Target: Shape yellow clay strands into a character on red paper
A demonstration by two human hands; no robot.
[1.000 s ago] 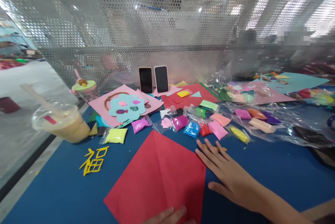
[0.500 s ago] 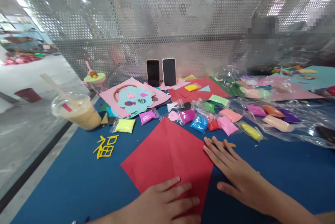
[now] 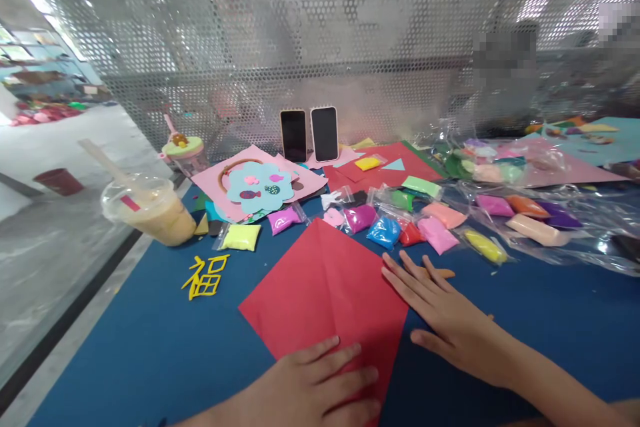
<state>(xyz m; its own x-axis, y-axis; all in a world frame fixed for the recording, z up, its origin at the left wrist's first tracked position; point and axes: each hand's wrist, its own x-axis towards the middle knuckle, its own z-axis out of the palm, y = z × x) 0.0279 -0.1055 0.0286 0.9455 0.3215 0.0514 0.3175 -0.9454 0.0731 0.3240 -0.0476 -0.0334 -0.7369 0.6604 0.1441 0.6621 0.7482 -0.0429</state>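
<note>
A red square of paper [image 3: 325,287] lies on the blue table cover with one corner pointing away from me, a faint crease down its middle. Flat on its near part rests my left hand [image 3: 320,380], fingers spread. My right hand [image 3: 445,314] is also open, its fingertips on the paper's right edge and its palm over the blue cover. An orange-brown stick-like piece [image 3: 440,273] lies partly under the right fingers. To the left of the paper is a yellow Chinese character [image 3: 205,277] shaped from thin strips.
Beyond the paper lie several bags of coloured clay [image 3: 385,232]. A plastic drink cup [image 3: 150,210] with a straw stands tilted at the left. Two phones [image 3: 325,134] lean against the perforated metal panel [image 3: 240,40]. A blue cloud-shaped cutout [image 3: 260,187] lies on pink paper.
The red paper's left corner has shifted slightly right. My right fingertips sit a little further left over the paper's edge. Both hands stay flat, and the view has moved slightly.
</note>
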